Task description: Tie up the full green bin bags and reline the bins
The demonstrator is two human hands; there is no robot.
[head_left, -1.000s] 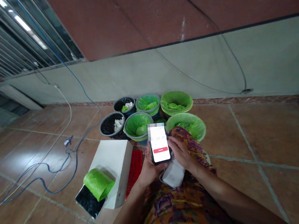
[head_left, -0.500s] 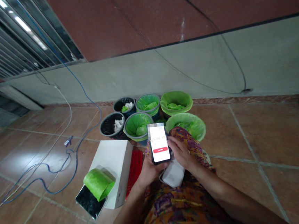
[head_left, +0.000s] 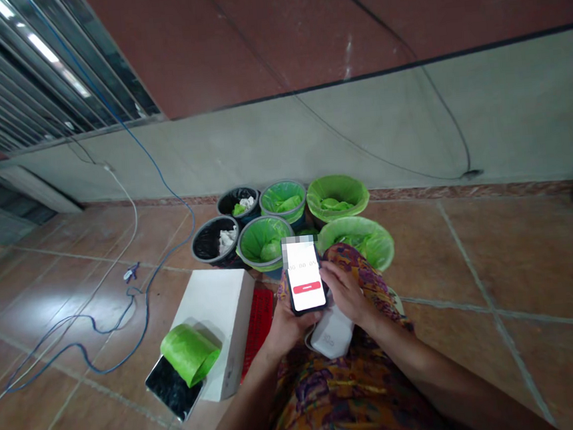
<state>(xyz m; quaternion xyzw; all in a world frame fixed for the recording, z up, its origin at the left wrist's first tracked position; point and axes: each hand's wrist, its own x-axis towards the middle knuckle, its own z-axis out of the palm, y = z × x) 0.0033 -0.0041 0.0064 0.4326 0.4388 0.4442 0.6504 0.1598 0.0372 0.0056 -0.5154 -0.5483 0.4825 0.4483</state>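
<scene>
A smartphone [head_left: 309, 300] with a bright white screen, timer digits and a red button is held upright above my lap. Fingers of my left hand [head_left: 290, 323] wrap its lower left side, with the thumb along the bottom edge. My right hand [head_left: 346, 293] closes on the phone's right edge, fingertips against its side. Just below the phone, a white power bank [head_left: 333, 338] with a pale cable lies on my patterned clothing, partly under my right hand. The backs of both hands hide some of the grip.
Several lined bins stand by the wall, including a green-lined bin [head_left: 338, 187] and a black-lined bin [head_left: 206, 239]. At left are a white box [head_left: 208, 302], a roll of green bags [head_left: 188, 357], a dark tablet [head_left: 166, 389] and a red item [head_left: 260, 324]. A blue cable [head_left: 148, 321] loops across the tiles.
</scene>
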